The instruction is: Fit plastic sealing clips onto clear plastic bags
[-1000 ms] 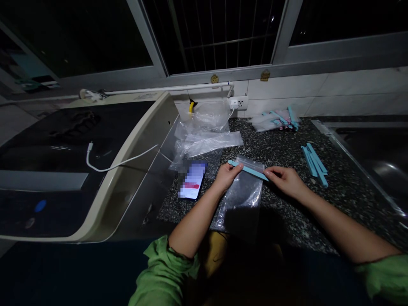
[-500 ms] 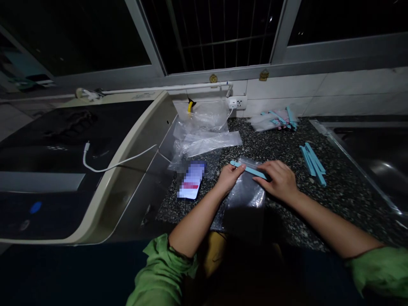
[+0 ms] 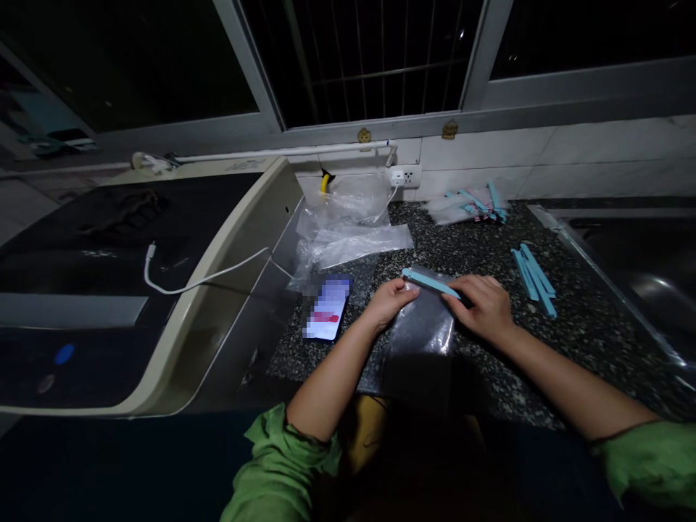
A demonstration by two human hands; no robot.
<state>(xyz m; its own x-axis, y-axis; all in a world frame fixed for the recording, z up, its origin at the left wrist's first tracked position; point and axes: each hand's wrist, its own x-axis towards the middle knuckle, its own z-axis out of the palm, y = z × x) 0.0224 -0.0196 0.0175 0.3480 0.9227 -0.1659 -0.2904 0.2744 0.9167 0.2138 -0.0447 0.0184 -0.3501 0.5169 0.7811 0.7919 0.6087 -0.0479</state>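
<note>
A light blue bag-sealing clip (image 3: 431, 280) lies slantwise across the upper part of a clear plastic bag (image 3: 421, 326), which hangs down toward the counter's front edge. My left hand (image 3: 390, 301) pinches the bag's left edge, its thumb just below the clip's left end; the fingers behind are hidden. At the other end, my right hand (image 3: 483, 306) is closed on the clip between thumb and fingers. Whether the clip is closed over the bag I cannot tell. Several similar blue clips (image 3: 533, 279) lie loose to the right of my right hand.
A lit phone (image 3: 328, 308) lies left of my left hand. Behind it are crumpled clear bags (image 3: 359, 243). Another bag of blue and pink clips (image 3: 473, 203) rests by the wall. A washing machine (image 3: 217, 290) stands left; a sink (image 3: 647, 268) is right.
The blue clip has shifted slightly right, up against the top of the bag. My left thumb has slid from on the clip to the bag below it.
</note>
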